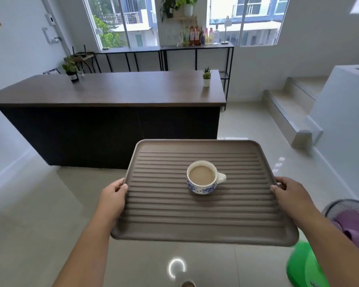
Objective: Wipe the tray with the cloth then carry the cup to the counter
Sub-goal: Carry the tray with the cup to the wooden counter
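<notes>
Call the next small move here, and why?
Probably keep walking forward to the counter, tray held level. Both hands, left and right, grip its side rims; the cup is nearly full and sits off-centre toward the right. The counter is still ahead across open floor, so no set-down yet.

No readable text anywhere. Bottles [197,35] on the far shelf have labels, too blurred to read. Green object [305,268] near right shows a dark mark at the bottom edge, cut off and illegible. Cup [203,177] has blue pattern only, no lettering.
</notes>
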